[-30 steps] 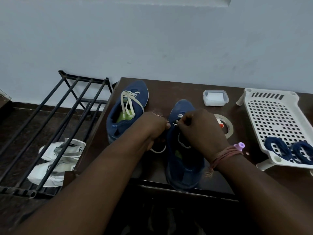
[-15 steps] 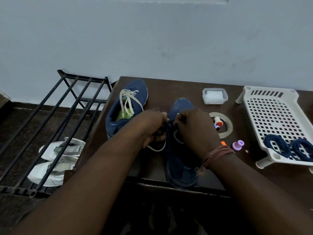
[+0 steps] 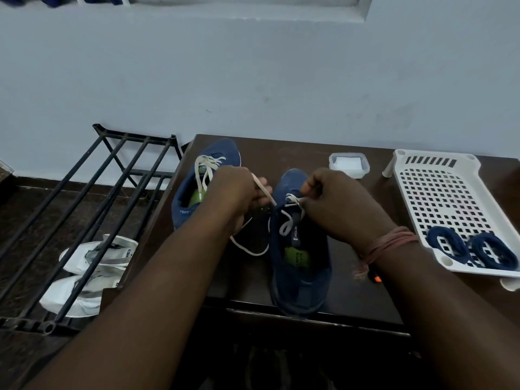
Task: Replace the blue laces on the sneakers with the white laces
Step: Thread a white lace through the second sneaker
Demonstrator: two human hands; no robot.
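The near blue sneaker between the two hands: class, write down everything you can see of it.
The near blue sneaker is dark blue, of fabric-like upper, with a green insole and a labelled tongue. It stands upright on the dark brown table, toe toward the wall, heel at the near edge. A white lace is threaded only through its front eyelets; the left hand pinches one end, the right hand pinches the other at the eyelets.

Two navy-blue sneakers (image 3: 299, 243) with lime-green insoles and cream-white laces (image 3: 292, 209) stood on a dark brown table (image 3: 281, 153), beside a white tray (image 3: 439, 192) patterned with square holes holding dark blue laces (image 3: 472, 249), before a pale blue wall (image 3: 253, 80).
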